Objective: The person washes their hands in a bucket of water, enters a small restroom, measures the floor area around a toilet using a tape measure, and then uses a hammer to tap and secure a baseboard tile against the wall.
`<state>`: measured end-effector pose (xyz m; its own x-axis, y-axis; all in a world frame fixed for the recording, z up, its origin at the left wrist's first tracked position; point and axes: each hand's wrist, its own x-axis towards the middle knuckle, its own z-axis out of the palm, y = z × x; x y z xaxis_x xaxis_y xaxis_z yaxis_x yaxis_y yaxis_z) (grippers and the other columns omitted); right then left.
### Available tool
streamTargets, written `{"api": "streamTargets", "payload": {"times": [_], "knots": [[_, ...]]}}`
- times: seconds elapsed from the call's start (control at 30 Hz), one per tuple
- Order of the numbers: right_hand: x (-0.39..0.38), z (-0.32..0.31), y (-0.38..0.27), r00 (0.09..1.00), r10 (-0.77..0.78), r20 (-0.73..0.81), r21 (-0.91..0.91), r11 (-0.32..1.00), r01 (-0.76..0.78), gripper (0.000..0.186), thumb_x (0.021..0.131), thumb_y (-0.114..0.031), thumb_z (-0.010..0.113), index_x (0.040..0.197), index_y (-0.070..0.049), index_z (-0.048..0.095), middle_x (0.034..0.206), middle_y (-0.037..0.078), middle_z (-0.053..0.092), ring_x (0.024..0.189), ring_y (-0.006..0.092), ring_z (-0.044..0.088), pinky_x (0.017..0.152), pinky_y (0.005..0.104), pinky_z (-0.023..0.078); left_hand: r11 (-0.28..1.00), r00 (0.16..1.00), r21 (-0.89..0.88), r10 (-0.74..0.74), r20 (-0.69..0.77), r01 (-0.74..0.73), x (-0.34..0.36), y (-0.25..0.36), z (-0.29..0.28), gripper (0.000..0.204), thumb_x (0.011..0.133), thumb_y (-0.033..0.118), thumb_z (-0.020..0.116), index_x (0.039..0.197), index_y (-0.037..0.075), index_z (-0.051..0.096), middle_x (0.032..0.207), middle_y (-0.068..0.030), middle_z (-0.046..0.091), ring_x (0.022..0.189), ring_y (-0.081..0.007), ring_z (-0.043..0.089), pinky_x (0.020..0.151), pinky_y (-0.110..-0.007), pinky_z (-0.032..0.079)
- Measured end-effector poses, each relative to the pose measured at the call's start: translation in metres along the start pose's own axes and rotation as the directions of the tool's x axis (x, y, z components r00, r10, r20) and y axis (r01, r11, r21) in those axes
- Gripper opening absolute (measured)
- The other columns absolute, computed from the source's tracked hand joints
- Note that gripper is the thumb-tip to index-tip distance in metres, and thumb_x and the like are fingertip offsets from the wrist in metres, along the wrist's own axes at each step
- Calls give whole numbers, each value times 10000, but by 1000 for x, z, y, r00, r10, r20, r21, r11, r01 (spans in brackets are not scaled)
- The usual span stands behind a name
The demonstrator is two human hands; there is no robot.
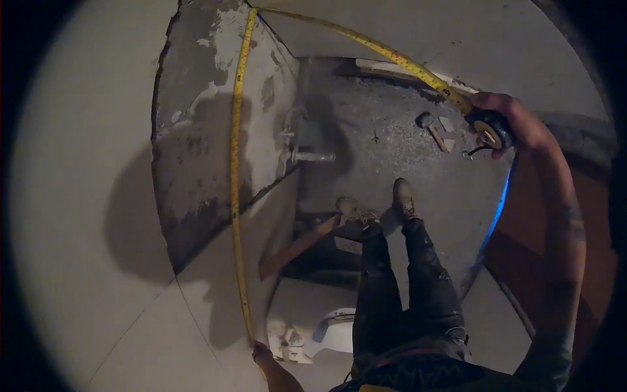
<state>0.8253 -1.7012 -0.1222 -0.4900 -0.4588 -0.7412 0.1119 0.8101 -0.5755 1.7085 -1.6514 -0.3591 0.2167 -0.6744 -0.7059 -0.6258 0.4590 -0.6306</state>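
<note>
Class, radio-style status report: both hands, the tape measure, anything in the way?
Left hand on yellow tape; right hand gripping its case. Tape bent sharply up top. Hammer lying on floor, apart from tape.

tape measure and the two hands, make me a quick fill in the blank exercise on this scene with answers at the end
1. The tape case is in the person's ____ hand.
2. The left hand holds the tape blade, whose main colour is ____.
3. Counting both feet, ____ shoes are visible.

Missing words: right; yellow; two
</note>
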Motion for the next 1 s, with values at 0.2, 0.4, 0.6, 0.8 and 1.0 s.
{"api": "streamTargets", "payload": {"times": [0.2, 0.4, 0.6, 0.8, 1.0], "knots": [[9, 1, 3, 997, -3, 81, 5, 1000, 2, 406, 768, -427, 448, 955, -77, 534, 721, 37, 576, 599, 133, 560, 414, 293, 446, 992, 977, -109, -38, 212, 63, -6, -14, -27, 559, 797, 186, 414, 1267, -43, 218, 1122, -136, 510, 940, -204, 564, 730, -312, 482], [5, 1, -5, 994, -16, 111, 18, 1000, 14, 398, 769, -421, 453, 937, -70, 535, 735, 45, 582, 596, 135, 561, 414, 292, 443, 997, 957, -60, -36, 289, 56, -19, -34, -30, 525, 811, 184, 363, 1263, -53, 238, 1117, -146, 511, 937, -200, 562, 729, -308, 481], [7, 0, -12, 992, -34, 124, 45, 999, 28, 417, 781, -402, 452, 1009, -63, 532, 752, 48, 583, 598, 143, 563, 405, 283, 443, 994, 974, 102, 12, 225, -36, -14, -64, 15, 420, 872, 232, 301, 1212, -6, 364, 1079, -164, 534, 961, -279, 548, 743, -352, 475], [1, -1, -1, 998, -12, 61, 24, 1000, 11, 403, 784, -397, 452, 1020, -81, 531, 772, 43, 582, 614, 144, 566, 400, 278, 442, 986, 990, -117, -105, 97, 116, -20, -16, -7, 367, 818, 173, 350, 1123, -6, 444, 975, -152, 560, 867, -274, 569, 738, -336, 476], [10, 0, -8, 986, -19, 167, 57, 998, 10, 384, 784, -399, 447, 993, -89, 533, 779, 47, 584, 625, 137, 571, 396, 287, 447, 995, 981, -29, -99, -166, 96, -24, -77, 27, 388, 800, 148, 387, 1134, -43, 437, 975, -175, 569, 723, -261, 605, 620, -336, 484]]}}
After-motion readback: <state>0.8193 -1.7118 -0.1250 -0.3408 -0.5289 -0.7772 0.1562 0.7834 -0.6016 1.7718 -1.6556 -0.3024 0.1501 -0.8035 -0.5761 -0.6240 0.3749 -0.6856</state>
